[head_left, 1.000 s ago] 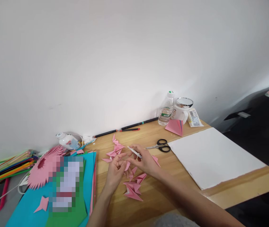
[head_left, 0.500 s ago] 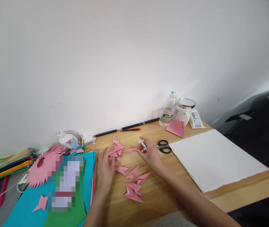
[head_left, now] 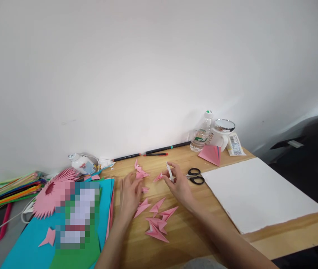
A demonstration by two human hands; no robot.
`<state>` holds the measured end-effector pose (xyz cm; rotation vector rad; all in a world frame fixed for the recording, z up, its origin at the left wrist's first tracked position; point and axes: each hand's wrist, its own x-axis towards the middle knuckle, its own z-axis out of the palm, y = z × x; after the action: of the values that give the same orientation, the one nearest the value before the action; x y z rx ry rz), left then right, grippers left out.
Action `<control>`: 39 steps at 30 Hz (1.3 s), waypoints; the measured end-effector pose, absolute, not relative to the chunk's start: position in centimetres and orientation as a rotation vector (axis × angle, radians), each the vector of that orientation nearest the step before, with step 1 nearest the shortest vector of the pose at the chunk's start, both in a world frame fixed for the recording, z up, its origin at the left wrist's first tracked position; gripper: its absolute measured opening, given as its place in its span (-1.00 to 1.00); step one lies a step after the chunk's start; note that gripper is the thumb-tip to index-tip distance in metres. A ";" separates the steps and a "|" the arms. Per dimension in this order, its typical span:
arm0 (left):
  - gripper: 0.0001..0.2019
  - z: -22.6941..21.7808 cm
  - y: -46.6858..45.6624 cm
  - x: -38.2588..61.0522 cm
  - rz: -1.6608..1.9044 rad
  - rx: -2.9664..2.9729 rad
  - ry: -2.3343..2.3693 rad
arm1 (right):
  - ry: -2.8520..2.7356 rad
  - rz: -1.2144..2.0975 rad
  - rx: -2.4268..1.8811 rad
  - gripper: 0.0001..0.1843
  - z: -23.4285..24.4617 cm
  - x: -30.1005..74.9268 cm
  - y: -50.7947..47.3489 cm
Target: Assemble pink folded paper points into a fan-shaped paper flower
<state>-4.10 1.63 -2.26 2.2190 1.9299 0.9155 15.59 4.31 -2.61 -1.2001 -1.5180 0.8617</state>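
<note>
Two hands over pink paper bits [head_left: 156,218]: right hand [head_left: 179,183] pinching white stick [head_left: 170,172], upright; left hand [head_left: 129,194] flat, open, nearer them.

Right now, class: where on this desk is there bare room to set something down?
Bare wood lies between the pencils and scissors, and in front of the white board. Around both hands, pink folds crowd it.
</note>
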 end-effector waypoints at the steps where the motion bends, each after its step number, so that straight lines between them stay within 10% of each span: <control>1: -0.77 -2.3 1.8 -3.9 0.803 2.277 1.927 | -1.532 0.863 -1.193 -0.54 -2.6 15.6 4.3; 25: -0.89 -3.3 2.7 -4.4 0.873 2.289 1.899 | -1.680 0.789 -1.026 -0.82 -2.6 15.1 3.8; 39: -0.89 -1.8 -0.6 -0.5 1.150 1.933 1.518 | -1.405 1.198 -0.960 -0.61 -2.2 14.2 3.1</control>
<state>-0.54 -0.58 -1.82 1.9334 1.5181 1.1505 14.21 3.08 -2.24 -0.9596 -1.4055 1.1981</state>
